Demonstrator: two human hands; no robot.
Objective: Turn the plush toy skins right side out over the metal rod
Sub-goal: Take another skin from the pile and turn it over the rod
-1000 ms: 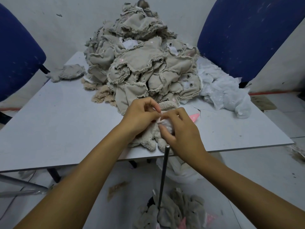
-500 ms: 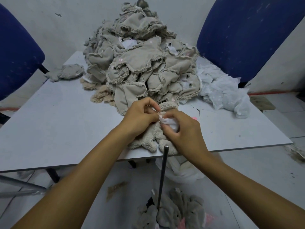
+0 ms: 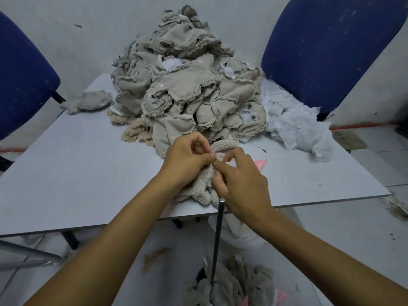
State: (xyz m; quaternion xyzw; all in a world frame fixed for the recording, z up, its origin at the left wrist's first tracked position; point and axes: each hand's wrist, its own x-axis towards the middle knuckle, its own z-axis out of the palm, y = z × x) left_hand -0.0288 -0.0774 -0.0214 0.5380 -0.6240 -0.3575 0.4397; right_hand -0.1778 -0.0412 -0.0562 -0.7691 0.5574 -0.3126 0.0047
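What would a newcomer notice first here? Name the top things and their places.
The tall heap of inside-out beige skins at the table's far side. At the near edge, the left hand and right hand pinch one fluffy plush skin, just behind the upright metal rod.

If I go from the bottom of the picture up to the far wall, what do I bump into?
Finished skins on the floor → metal rod → fuzzy skin held by both hands → big pile of inside-out skins.
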